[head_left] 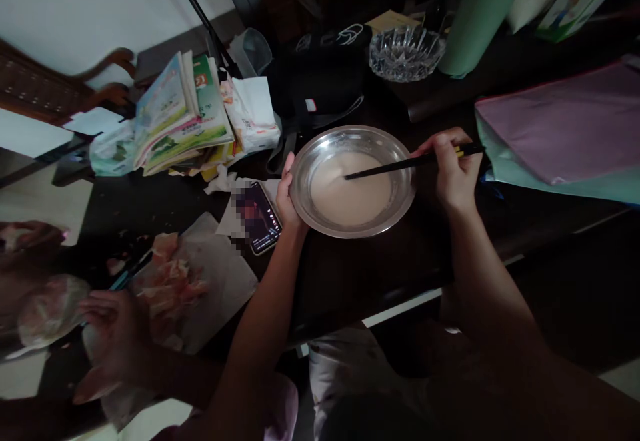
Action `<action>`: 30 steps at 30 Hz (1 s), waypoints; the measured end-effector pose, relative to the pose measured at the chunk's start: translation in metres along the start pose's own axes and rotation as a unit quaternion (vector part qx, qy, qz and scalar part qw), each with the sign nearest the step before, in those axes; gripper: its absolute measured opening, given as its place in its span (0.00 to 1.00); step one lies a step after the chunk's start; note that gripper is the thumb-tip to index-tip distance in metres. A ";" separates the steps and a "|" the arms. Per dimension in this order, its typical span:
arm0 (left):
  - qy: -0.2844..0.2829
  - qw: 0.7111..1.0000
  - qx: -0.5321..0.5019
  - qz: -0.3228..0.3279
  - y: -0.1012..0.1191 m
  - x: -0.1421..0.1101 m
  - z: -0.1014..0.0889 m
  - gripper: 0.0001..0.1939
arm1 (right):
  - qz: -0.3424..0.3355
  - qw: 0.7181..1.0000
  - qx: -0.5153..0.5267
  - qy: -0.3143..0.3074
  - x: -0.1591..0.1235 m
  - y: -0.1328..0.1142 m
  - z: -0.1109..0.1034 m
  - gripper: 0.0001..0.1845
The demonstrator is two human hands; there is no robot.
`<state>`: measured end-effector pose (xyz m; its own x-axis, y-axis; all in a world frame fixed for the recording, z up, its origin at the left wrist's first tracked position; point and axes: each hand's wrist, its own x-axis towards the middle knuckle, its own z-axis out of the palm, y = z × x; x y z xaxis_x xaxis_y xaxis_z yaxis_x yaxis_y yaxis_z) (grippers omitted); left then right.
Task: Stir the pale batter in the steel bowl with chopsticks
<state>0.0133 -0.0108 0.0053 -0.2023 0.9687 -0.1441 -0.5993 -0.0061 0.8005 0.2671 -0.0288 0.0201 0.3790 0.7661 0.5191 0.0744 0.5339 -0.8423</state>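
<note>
My left hand (289, 197) grips the left side of a shiny metal bowl (305, 204), with the fingers against its outer wall. A pale, cream-coloured liquid (353, 197) fills the bottom of the bowl. My right hand (456, 171), at the right of the bowl, is closed around dark chopsticks (390, 167). Their tips dip into the liquid near its middle, and faint streaks show on the surface there. Just left of my left wrist lies a phone (260, 217) with its screen lit and partly blurred out.
At lower left, another person's hand (117, 321) is beside pinkish scraps (173, 274) on a pale sheet (220, 281). Stacked books (187, 127) and a tissue pack (250, 111) stand behind the phone. Farther back are a glass ashtray (405, 54), a green cylinder (483, 21) and a purple pouch (565, 121).
</note>
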 end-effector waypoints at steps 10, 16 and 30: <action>-0.003 1.000 -0.021 0.003 -0.003 0.004 -0.003 0.19 | -0.003 0.999 -0.017 -0.042 -0.001 -0.001 0.000 0.16; -0.011 1.000 -0.026 0.001 -0.002 0.003 -0.004 0.18 | 0.014 1.000 0.020 -0.005 -0.001 0.000 0.000 0.17; 0.021 1.000 -0.015 -0.007 0.000 0.000 0.003 0.18 | 0.028 0.998 -0.004 -0.056 -0.003 -0.001 0.001 0.17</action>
<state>0.0151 -0.0097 0.0070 -0.2255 0.9574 -0.1805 -0.6255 -0.0002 0.7802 0.2648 -0.0311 0.0201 0.2770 0.8297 0.4846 0.0630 0.4876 -0.8708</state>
